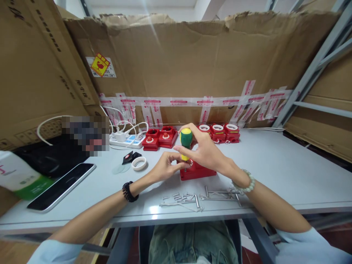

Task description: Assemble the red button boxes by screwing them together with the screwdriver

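Over red box (pixel 198 173) | right hand (pixel 202 149) grips screwdriver (pixel 186 139) | upright, downward (left hand (pixel 168 165): grip unclear)

Looks like a workshop, light assembly: grey bench (pixel 277 172), screwdriver (pixel 186 138) in hand, several red housings (pixel 198 173), loose screws (pixel 180 198) near the front edge. Taped cardboard wall (pixel 170 66) behind, bare metal frame (pixel 312 68) on the right, power strip (pixel 128 141) with white cables (pixel 118 111) at back left.
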`<state>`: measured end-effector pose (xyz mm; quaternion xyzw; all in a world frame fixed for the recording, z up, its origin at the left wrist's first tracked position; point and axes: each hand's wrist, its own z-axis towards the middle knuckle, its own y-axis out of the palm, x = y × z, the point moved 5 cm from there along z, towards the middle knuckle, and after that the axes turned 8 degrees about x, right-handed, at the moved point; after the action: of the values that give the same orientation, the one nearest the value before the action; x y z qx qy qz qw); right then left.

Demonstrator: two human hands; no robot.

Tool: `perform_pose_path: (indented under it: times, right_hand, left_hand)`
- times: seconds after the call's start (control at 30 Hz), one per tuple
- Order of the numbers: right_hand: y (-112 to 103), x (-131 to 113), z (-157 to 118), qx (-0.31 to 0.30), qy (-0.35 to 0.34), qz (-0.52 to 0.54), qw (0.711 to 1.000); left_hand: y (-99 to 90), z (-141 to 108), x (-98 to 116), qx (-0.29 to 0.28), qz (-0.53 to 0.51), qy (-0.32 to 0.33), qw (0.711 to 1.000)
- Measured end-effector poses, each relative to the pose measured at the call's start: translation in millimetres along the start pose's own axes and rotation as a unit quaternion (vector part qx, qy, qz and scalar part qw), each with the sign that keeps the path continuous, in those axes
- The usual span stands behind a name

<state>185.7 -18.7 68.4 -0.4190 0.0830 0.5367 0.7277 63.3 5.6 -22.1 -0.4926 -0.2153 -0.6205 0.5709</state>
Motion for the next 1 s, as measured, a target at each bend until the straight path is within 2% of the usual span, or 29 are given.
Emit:
perform_pose_path:
  times: [0.17,0.33,0.43,0.53,0.6,0.87,1.0]
  right_hand:
    - [5,8,-3,-0.008,0.017,0.025,1.000]
    - [3,4,-5,-0.012,0.017,0.056,0.998]
    - [2,3,-6,-0.015,0.019,0.053,0.998]
    - [1,6,-7,-0.011,0.038,0.061,0.997]
    - [1,6,-7,0.002,0.038,0.068,0.997]
    - [2,8,-9,0.011,0.037,0.057,0.998]
    - [-1,8,-9,0.027,0.025,0.051,0.998]
  left_hand:
    - [0.8,7,-4,-0.002,-0.039,0.020,0.999]
    - [2.4,12,-8,0.011,-0.065,0.013,0.998]
    - [1.2,8,-1,-0.020,-0.053,0.021,0.998]
    - [-1.4,3,8,-0.062,-0.005,0.028,0.998]
    - [-3.0,3,11,-0.071,0.025,0.031,0.997]
    - [5.3,10,0,-0.008,0.003,0.007,1.000]
    - [6.0,4,7,-0.040,0.022,0.002,0.999]
